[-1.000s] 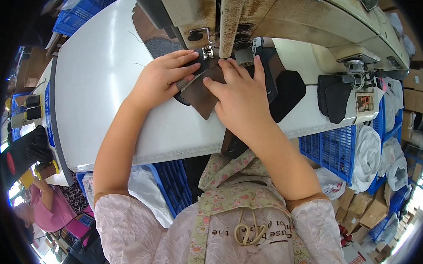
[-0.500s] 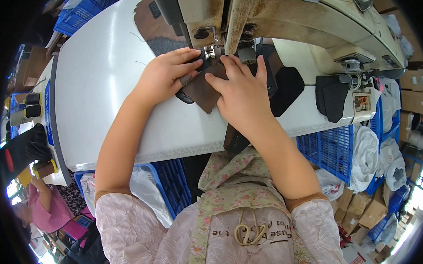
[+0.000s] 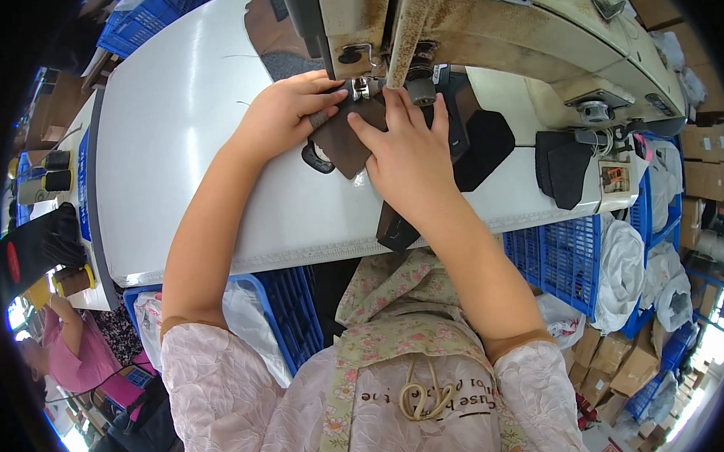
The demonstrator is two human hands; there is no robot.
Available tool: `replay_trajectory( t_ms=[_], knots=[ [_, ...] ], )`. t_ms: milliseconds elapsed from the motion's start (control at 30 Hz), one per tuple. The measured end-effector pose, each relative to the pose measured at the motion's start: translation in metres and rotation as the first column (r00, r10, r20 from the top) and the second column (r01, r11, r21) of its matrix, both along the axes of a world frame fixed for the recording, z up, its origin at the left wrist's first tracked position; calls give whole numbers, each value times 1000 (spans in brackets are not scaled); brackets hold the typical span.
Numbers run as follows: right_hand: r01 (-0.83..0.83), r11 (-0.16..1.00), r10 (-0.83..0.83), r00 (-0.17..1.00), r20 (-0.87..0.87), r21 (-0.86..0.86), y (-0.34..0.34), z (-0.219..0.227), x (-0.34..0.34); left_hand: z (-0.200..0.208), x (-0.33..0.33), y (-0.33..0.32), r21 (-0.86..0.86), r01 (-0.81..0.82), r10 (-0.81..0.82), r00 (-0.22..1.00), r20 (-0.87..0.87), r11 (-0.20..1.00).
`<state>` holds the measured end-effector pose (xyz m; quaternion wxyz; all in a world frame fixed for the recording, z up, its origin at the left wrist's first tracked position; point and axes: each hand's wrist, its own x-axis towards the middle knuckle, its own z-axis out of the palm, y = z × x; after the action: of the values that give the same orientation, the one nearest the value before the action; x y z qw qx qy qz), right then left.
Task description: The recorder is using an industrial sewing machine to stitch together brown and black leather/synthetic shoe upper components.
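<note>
Right by the presser foot [image 3: 362,89], the brown piece [image 3: 346,146] lies over the tabletop [image 3: 172,179], with the right hand [image 3: 412,152] pressing on it, fingers [image 3: 395,112] splayed apart, and the left hand [image 3: 290,116] at its left edge, though I can't tell whether that one pinches it or just presses. Looks like thin leather-ish stuff to me, so I'd bet light, bendy but a bit stiff, kinda slick on top and not fragile. I'd pin it flat near both edges, fingers clear of the presser foot.
</note>
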<state>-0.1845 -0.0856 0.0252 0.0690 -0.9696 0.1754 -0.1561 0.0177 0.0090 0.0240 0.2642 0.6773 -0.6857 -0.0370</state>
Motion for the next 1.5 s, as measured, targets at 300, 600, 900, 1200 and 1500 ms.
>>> replay_trajectory(
  t_ms=[300,600,900,1200,1500],
  knots=[
    [-6,999,4,998,63,33,0,-9,2,3,3,-4,-1,-19,19,1000,20,1000],
    [22,999,-23,1000,15,38,-3,-8,6,6,3,-8,46,-37,39,998,-49,998],
    [23,996,-25,999,22,92,-2,-7,6,7,4,-9,86,-41,49,995,-86,995],
    [-20,993,6,993,120,120,-6,-11,3,1,2,-4,85,-75,80,996,-50,994],
    [-166,986,166,986,-2,2,-54,-5,-4,-5,-55,6,-87,-291,301,860,412,953]
  ],
)
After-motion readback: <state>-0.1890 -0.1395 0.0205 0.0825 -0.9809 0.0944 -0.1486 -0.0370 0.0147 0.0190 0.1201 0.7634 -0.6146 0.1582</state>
